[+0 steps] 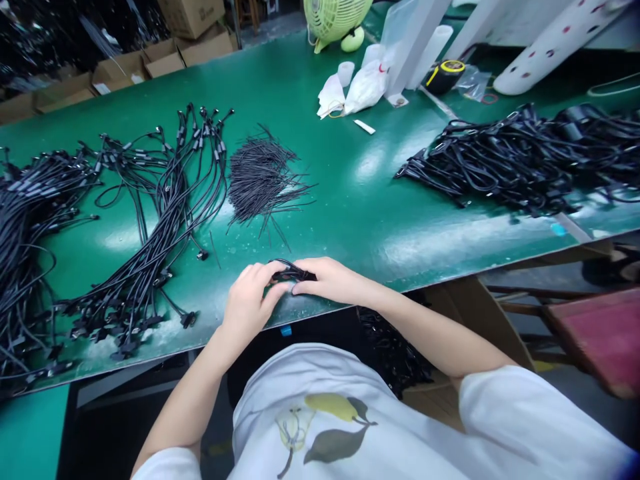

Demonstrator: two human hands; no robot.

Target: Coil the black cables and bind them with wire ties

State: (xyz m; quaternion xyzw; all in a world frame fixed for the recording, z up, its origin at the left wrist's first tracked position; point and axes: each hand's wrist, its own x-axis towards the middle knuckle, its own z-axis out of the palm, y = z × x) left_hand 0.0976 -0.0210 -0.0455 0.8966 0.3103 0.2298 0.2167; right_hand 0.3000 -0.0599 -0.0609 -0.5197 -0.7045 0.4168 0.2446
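A coiled black cable [294, 272] is held between my two hands, just above the front edge of the green table [350, 220]. My left hand [253, 293] grips its left end, fingers curled over the top and thumb beneath. On the other side, my right hand [327, 280] pinches the right end between thumb and fingers. Parts of the coil are hidden behind my fingers. Beyond my hands lies a pile of short black twist ties [263, 175]. Loose black cables [165, 247] with plugs on their ends spread out to the left.
More loose cables [25, 233] cover the far left. Bundled black cables [515, 160] are heaped at the right. At the back stand a green fan [337, 20], white bags [367, 87] and a tape measure [444, 75]. Below the right side is a red stool [600, 333].
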